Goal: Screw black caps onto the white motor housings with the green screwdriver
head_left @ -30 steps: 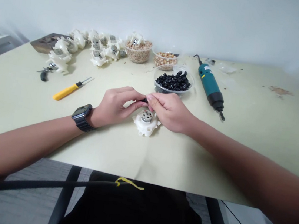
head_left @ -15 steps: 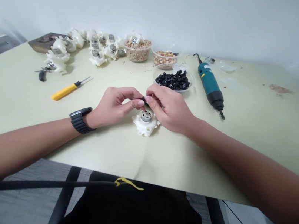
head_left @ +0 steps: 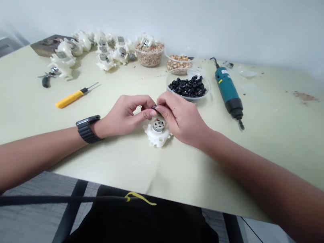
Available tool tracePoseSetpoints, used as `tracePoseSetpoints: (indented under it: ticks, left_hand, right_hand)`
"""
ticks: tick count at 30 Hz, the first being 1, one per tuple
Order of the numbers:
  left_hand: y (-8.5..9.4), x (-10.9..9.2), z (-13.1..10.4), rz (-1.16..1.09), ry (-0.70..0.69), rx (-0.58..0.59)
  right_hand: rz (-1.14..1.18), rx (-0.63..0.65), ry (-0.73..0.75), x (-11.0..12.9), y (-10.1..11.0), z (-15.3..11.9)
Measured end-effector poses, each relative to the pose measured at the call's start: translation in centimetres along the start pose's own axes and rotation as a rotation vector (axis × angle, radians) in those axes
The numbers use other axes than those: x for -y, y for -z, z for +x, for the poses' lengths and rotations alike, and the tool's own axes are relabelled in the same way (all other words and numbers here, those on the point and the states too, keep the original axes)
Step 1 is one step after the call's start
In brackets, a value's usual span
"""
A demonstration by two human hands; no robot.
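Both hands meet above the middle of the table, pinching one small black part between them. My left hand grips it with thumb and index finger, and a dark watch sits on that wrist. My right hand pinches the same part from the other side; its fingers cover most of it, so its shape is hidden. Just below the fingertips, a white plastic housing with a round metal motor set in its top rests on the table. Behind my right hand stands a clear bowl of black parts.
A yellow screwdriver and black-handled cutters lie left. Several white motor housings line the back left. Two tubs of small brown pieces stand behind. A teal electric screwdriver lies right. A yellow-tied cable crosses below the table edge.
My fingertips have shifted slightly and closed further over the black part, so less of it shows. The white housing stays in place.
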State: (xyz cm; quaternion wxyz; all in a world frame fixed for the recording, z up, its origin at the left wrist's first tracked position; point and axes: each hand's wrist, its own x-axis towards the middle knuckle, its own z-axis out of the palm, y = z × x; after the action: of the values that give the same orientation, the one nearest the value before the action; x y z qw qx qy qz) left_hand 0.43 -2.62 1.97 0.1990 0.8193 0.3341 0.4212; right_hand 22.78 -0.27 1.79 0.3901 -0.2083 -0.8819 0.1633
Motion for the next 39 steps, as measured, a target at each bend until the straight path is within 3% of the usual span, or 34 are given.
tracePoseSetpoints:
  ticks: [6,14,18,25,33,39]
  left_hand:
    - [-0.4,-0.4,-0.3,0.036,-0.006,-0.060]
    - [-0.3,0.0,-0.2,0.241,-0.215,-0.110]
    - [-0.3,0.1,-0.2,0.261,-0.256,-0.094]
    - [-0.2,-0.1,0.0,0.260,-0.176,-0.100]
    - [-0.1,-0.1,-0.1,0.208,-0.122,-0.101]
    - [-0.2,-0.1,-0.1,0.271,-0.145,-0.101]
  right_hand:
    - [0.117,-0.036,-0.007,0.6,0.0,0.2]
    - [0.096,0.015,-0.041,0.7,0.3,0.3]
    - [0.113,0.032,-0.089,0.9,0.4,0.4]
    - [0.229,0.018,-0.229,1.1,0.6,0.5]
    - [0.016,0.032,0.016,-0.3,0.5,0.1]
    - [0.036,0.107,-0.061,0.4,0.7,0.4]
